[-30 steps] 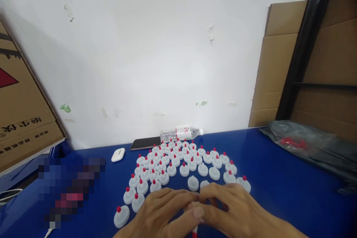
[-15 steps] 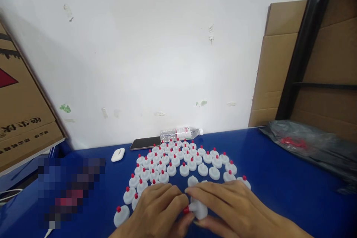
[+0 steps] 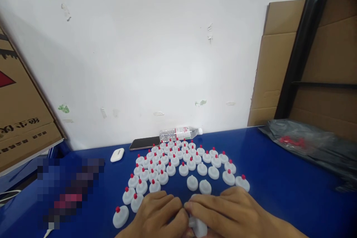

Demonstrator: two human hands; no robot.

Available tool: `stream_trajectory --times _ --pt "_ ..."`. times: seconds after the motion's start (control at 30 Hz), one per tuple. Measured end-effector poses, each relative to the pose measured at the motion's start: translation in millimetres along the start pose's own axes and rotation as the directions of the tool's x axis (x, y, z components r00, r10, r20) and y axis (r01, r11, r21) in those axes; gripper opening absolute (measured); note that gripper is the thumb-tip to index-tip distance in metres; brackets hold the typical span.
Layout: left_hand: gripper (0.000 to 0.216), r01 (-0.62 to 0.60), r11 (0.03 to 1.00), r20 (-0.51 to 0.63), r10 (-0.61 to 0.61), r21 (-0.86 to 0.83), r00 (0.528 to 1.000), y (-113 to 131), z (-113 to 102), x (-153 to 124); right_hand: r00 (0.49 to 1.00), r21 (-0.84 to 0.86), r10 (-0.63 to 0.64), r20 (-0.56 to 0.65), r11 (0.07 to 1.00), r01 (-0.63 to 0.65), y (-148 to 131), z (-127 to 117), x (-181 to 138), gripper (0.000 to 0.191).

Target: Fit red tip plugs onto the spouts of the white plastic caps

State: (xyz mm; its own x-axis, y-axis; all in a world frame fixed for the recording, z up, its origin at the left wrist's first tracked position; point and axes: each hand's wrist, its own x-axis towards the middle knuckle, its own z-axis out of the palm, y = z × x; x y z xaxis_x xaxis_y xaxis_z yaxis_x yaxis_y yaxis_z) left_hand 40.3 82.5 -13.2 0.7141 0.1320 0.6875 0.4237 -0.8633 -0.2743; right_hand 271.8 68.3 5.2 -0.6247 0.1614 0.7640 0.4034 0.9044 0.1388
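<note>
In front of me my right hand (image 3: 234, 208) grips a white plastic nozzle lid (image 3: 200, 228) lying on its side, its nozzle turned left. My left hand (image 3: 161, 214) is closed at the nozzle end, and its fingers hide the red tip cap there. Both hands nearly touch. Just beyond them stand two white lids with bare tips, a left one (image 3: 192, 183) and a right one (image 3: 205, 187). Two more uncapped lids, one (image 3: 202, 169) beside another (image 3: 213, 173), stand behind. Around these spread many white lids with red tip caps, such as the front left one (image 3: 121, 216).
A water bottle (image 3: 182, 134) lies by the wall beside a phone (image 3: 145, 143) and a white earphone case (image 3: 117, 155). At the right, a grey plastic bag (image 3: 315, 148) holds red pieces (image 3: 292, 141). A cardboard box (image 3: 25, 100) stands left; a blurred item lies below it.
Both hands have sunk slightly toward me with the lid. The red tip cap, visible before, is now covered by my left fingers. Two uncapped lids show more fully.
</note>
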Motion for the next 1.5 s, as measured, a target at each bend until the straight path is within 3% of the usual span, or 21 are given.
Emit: stream_trajectory --times 0.1,0.23,0.43,0.53,0.67,0.77,0.93,1.07,1.23,1.5 --pt "0.056 -0.006 0.998 -0.039 0.003 -0.063 0.999 1 1 -1 0.999 -0.02 -0.027 -0.037 0.999 0.026 -2 0 2 0.03" --pt "0.055 0.078 0.986 -0.058 -0.087 -0.144 0.995 1 4 -2 0.999 -0.012 -0.024 -0.025 1.0 0.024 -2 1 2 0.032" --pt "0.049 0.116 0.967 -0.263 -0.175 -0.227 0.949 2 14 -3 0.996 -0.111 0.04 -0.076 0.993 -0.049 16 -4 -12 0.024" --pt "0.049 0.109 0.98 -0.165 -0.137 -0.168 0.977 2 12 -3 0.977 -0.097 0.164 -0.132 0.979 -0.178 25 -6 -19 0.026" --pt "0.037 0.138 0.99 0.0 -0.138 -0.007 0.99 1 8 -2 0.975 -0.115 0.211 -0.064 0.969 -0.217 27 1 -20 0.024" --pt "0.031 0.219 0.975 0.005 -0.22 0.037 0.976 -2 7 -1 0.955 -0.122 0.291 -0.064 0.947 -0.297 27 5 -19 0.025" --pt "0.031 0.255 0.961 0.018 -0.259 0.104 0.966 -7 6 2 0.904 -0.072 0.408 -0.125 0.905 -0.418 30 2 -17 0.015" --pt "0.028 0.298 0.951 0.088 -0.305 0.085 0.948 -6 4 3 0.897 -0.1 0.441 -0.014 0.892 -0.44 31 0 -16 0.015" --pt "0.023 0.376 0.926 0.18 -0.368 -0.014 0.912 -4 -1 4 0.839 -0.118 0.541 0.064 0.839 -0.532 32 1 -16 0.01" --pt "0.029 0.302 0.953 0.171 -0.293 -0.028 0.941 -5 -7 3 0.814 -0.264 0.579 0.046 0.793 -0.549 36 1 -17 0.018"
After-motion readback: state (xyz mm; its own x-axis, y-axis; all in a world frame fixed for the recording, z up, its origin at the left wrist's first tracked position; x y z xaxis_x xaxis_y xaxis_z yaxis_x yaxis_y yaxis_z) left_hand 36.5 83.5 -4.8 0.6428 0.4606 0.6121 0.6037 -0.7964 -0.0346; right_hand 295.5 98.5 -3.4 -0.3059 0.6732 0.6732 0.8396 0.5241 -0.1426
